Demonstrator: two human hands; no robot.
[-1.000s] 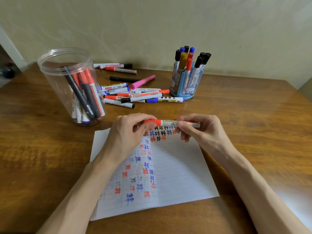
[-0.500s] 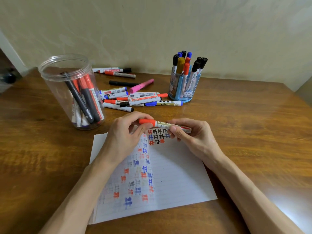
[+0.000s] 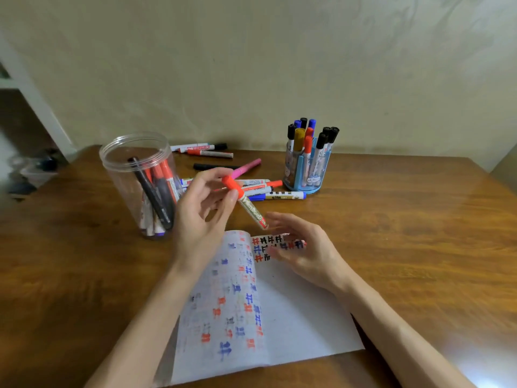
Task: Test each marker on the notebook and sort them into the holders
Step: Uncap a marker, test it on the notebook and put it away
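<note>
My left hand (image 3: 200, 219) pinches the orange-red cap end of a capped red marker (image 3: 249, 209) and holds it tilted above the top edge of the notebook (image 3: 293, 317). My right hand (image 3: 302, 250) hovers just below the marker's free end, fingers relaxed and apart from it, over the rows of red, blue and black test marks. To the left stands a clear plastic jar (image 3: 140, 186) holding several markers. At the back right, a blue holder (image 3: 307, 169) is filled with several upright markers.
Several loose markers (image 3: 265, 189) lie on the wooden table (image 3: 405, 233) between jar and blue holder, with a pink one (image 3: 249, 166) and a black one (image 3: 215, 166) behind them. More markers (image 3: 204, 149) lie by the wall.
My right hand has let go of the marker. My left hand has lifted it up and swung it from level to tilted. The camera has tipped upward.
</note>
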